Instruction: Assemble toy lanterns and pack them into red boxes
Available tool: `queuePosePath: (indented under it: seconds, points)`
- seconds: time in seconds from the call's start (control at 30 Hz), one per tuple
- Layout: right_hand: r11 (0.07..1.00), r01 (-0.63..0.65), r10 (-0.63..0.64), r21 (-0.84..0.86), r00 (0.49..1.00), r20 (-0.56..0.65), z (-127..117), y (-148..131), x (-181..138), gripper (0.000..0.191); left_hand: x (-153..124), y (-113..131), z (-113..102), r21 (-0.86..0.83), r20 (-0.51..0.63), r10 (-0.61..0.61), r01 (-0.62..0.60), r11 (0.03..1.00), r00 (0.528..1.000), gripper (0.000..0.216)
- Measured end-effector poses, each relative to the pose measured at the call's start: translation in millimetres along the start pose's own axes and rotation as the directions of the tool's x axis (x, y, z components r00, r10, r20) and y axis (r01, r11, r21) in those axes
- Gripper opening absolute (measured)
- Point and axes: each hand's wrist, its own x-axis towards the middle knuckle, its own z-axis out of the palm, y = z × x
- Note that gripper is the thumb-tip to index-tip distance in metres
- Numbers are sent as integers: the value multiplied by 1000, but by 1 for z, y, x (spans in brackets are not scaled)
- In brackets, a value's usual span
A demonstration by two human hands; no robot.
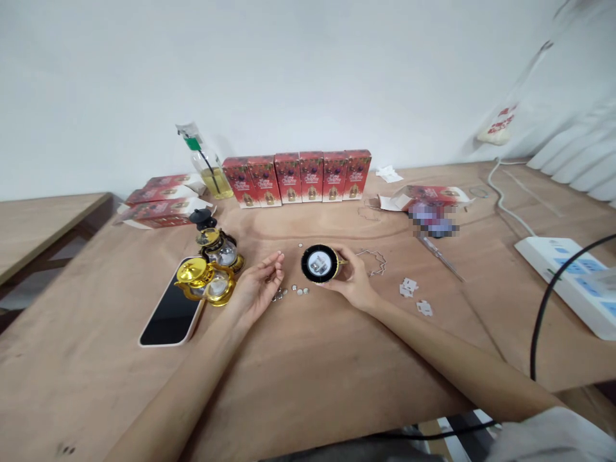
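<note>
One lantern [320, 264], base facing you, is clasped in the grip of your right hand [357, 283]. Left of that lantern, your left hand [257, 289] is half-curled; whether it holds anything, I cannot tell.

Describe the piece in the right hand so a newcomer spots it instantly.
On the wooden table, find the row of red boxes; nearer the camera is the right hand. It holds the round piece: unlike the standing lanterns left of it, this shows the camera a pale disc ringed in black.
</note>
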Motion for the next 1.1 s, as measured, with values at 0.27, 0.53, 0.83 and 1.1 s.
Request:
queuePosePath:
  seconds: [0.27, 0.53, 0.83, 1.1]
  points:
    - [1000, 23, -22, -19, 999, 48, -1, -4, -1, 56, -13, 4, -5, -51, 102, 126, -121, 991, 987, 38]
    - [998, 55, -54, -10, 997, 52, 0, -5, -1, 55, -19, 1, -5, -6, 171, 108, -109, 994, 979, 34]
    - [996, 68, -63, -55, 995, 75, 0, -6, 0, 55, -20, 2, -6, 88, 184, 131, -149, 985, 974, 34]
    - [991, 74, -61, -113, 991, 116, -1, -5, -1, 54, -20, 0, -7, 150, 130, 110, -129, 980, 985, 27]
